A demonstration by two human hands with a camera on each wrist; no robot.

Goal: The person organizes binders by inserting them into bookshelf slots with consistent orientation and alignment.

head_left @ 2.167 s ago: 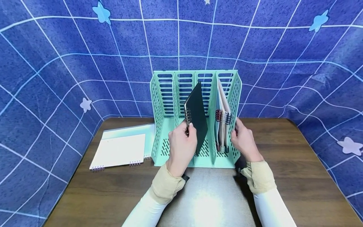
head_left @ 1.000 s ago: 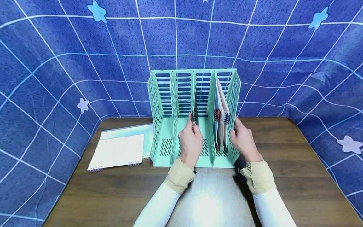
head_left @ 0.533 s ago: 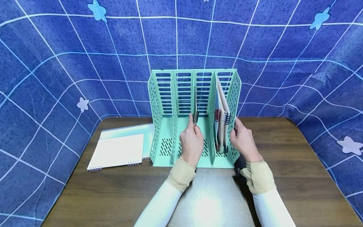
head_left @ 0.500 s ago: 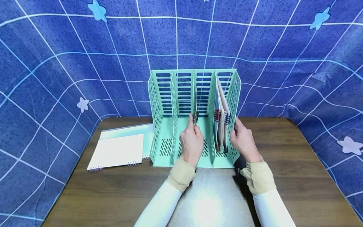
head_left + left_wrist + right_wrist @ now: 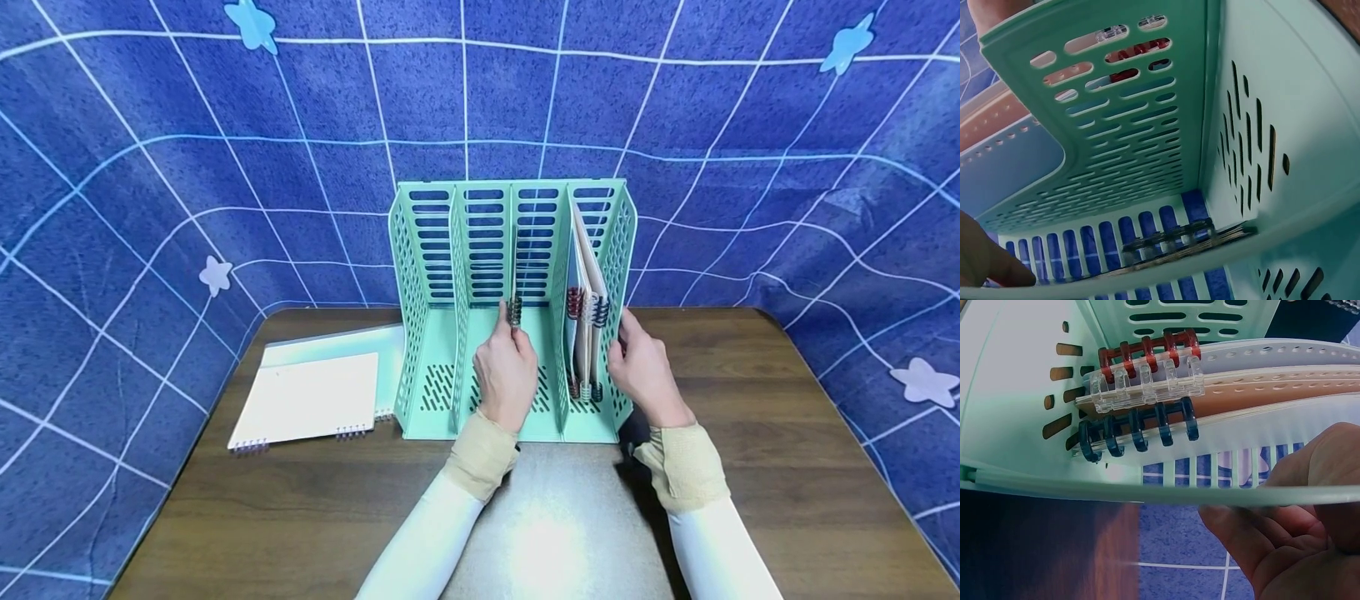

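Note:
A mint green file rack (image 5: 438, 329) with upright dividers stands on the table. In its third compartment from the left, a black spiral notebook (image 5: 515, 312) stands edge-on against the divider. My left hand (image 5: 506, 371) pinches at the notebook's front edge by the upper rings; the divider edge runs between or beside the fingers, partly hidden. The left wrist view shows the notebook's rings (image 5: 1169, 240) behind that edge. My right hand (image 5: 647, 371) grips the rack's right side wall, thumb inside and fingers outside. Several spiral notebooks (image 5: 1229, 394) with red, clear and dark blue rings fill the rightmost compartment.
Left of the rack, a cream spiral notebook (image 5: 307, 398) lies on top of a light blue one (image 5: 390, 350), close to the rack's side. Beneath everything is a brown wooden table (image 5: 795, 467). A blue curtain (image 5: 315, 100) with white lines and stars hangs behind.
The black notebook has gone from tilted in front of the rack to upright against the divider in the third compartment, carried rightward by my left hand. My right hand keeps its grip.

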